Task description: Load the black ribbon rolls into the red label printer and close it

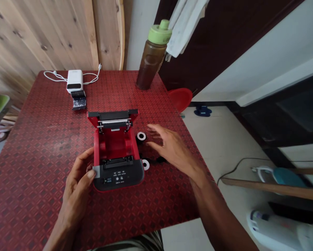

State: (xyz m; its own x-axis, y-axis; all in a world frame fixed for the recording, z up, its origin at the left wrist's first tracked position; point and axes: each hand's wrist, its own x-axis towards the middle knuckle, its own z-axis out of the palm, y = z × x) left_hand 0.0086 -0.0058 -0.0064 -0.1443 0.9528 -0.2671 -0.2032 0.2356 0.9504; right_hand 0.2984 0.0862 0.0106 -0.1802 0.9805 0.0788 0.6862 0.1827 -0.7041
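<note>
A small red and grey printer (pixel 116 153) sits on the red table (pixel 36 146) with its lid flipped open toward the far side; the paper bay inside holds nothing. My left hand (pixel 79 181) grips the printer's front left corner, thumb pressed on the grey tab. My right hand (pixel 169 146) hovers just right of the printer with fingers stretched out, holding nothing. Under and beside it lie two small rolls with white ends: one (pixel 141 136) by the lid hinge, the other (pixel 146 164) by the front corner.
A second white printer (pixel 75 81) with a white cable and a dark open tray stands at the table's far left. A brown bottle with a green cap (pixel 153 55) stands at the far edge. The table's right edge drops to a tiled floor with a red stool (pixel 180 98).
</note>
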